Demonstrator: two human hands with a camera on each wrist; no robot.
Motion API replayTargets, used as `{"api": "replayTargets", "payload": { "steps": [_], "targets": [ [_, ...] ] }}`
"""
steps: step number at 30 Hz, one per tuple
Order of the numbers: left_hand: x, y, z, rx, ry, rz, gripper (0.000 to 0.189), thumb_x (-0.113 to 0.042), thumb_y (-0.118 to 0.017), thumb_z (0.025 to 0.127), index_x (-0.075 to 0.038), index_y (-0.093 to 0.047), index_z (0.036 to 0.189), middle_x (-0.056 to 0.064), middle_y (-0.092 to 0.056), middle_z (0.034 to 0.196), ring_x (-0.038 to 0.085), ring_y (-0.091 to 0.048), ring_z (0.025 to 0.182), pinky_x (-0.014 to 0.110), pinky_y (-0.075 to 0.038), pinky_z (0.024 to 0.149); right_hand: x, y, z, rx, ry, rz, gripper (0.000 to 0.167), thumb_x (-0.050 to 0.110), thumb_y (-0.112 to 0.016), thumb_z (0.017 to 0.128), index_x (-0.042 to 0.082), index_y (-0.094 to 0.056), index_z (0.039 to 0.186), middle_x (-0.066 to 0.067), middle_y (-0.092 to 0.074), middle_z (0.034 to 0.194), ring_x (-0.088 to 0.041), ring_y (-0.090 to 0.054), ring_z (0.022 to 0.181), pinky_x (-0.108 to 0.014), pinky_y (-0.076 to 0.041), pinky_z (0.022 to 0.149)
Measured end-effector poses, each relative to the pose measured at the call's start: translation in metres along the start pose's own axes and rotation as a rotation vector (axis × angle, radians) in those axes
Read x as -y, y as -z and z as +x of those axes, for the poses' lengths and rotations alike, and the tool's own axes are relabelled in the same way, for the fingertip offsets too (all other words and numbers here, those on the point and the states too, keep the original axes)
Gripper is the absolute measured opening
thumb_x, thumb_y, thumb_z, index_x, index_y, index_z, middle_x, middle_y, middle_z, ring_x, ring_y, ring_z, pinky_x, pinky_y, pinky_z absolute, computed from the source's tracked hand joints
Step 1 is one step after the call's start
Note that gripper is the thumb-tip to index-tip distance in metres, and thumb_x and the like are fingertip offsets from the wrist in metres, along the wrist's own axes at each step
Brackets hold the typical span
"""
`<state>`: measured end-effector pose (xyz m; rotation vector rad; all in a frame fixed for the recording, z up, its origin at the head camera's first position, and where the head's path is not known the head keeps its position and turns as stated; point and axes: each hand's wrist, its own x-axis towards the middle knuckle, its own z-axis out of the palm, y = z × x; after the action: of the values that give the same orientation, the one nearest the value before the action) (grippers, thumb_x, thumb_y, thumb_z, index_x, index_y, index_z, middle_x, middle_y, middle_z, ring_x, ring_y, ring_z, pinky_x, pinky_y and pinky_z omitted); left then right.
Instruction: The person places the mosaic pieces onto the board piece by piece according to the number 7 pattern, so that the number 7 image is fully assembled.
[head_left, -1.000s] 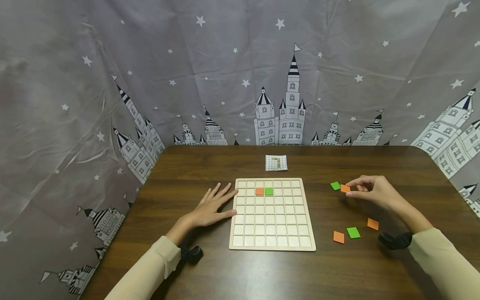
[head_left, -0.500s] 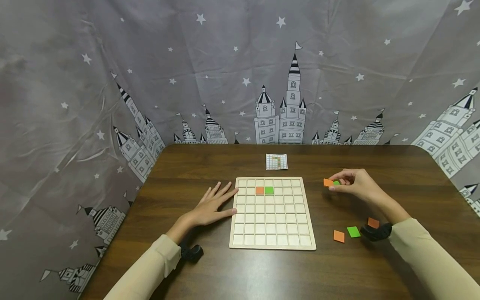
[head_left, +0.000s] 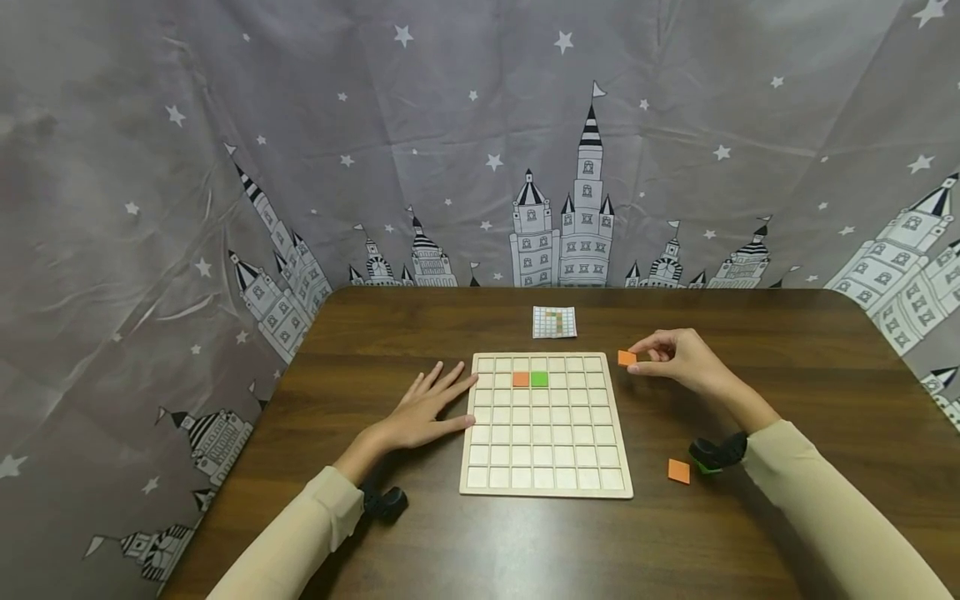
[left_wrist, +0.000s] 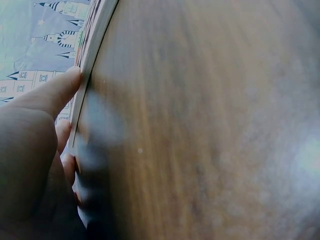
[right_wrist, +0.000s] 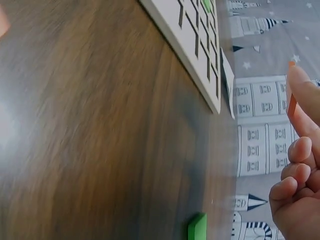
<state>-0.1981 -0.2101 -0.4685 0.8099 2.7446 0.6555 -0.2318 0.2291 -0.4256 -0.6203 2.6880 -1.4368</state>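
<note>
My right hand (head_left: 678, 360) pinches an orange square tile (head_left: 626, 358) between thumb and fingers, held above the table just off the board's upper right corner. In the right wrist view this tile (right_wrist: 292, 102) shows edge-on. The pale gridded board (head_left: 542, 456) lies flat in the middle. One orange tile (head_left: 521, 379) and one green tile (head_left: 539, 379) sit side by side in its second row from the top. My left hand (head_left: 416, 419) lies with spread fingers, its thumb and a fingertip touching the board's left edge.
A small card with a printed coloured grid (head_left: 554, 322) lies behind the board. At the right are a loose orange tile (head_left: 678, 472) and a green tile (head_left: 706, 469), partly covered by the wrist camera (head_left: 718, 451). Another green tile (right_wrist: 197, 227) shows in the right wrist view.
My right hand has carried the orange tile leftward from beside the far green tile towards the board. The right forearm now hides another loose orange tile. My left hand stays put.
</note>
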Motion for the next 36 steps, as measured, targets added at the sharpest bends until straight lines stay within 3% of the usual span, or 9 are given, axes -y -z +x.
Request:
{"api": "replayTargets", "payload": {
  "steps": [18, 36],
  "targets": [
    [0.0, -0.001, -0.001, 0.003, 0.007, -0.01, 0.073, -0.052, -0.054, 0.099, -0.024, -0.026, 0.16, 0.008, -0.013, 0.166, 0.037, 0.001, 0.151, 0.061, 0.002, 0.116, 0.009, -0.04, 0.028, 0.053, -0.074, 0.063, 0.03, 0.011, -0.084, 0.081, -0.006, -0.074, 0.104, -0.002, -0.041, 0.067, -0.012, -0.038, 0.061, -0.024, -0.03, 0.055],
    [0.001, -0.001, -0.001, -0.006, -0.003, -0.014, 0.073, -0.05, -0.055, 0.099, -0.024, -0.026, 0.16, 0.008, -0.013, 0.166, 0.038, 0.001, 0.151, 0.061, 0.003, 0.116, 0.016, -0.081, 0.04, 0.104, -0.153, 0.149, 0.028, 0.009, -0.083, 0.081, -0.005, -0.074, 0.104, -0.001, -0.036, 0.06, -0.015, -0.033, 0.058, -0.027, -0.033, 0.058]
  ]
}}
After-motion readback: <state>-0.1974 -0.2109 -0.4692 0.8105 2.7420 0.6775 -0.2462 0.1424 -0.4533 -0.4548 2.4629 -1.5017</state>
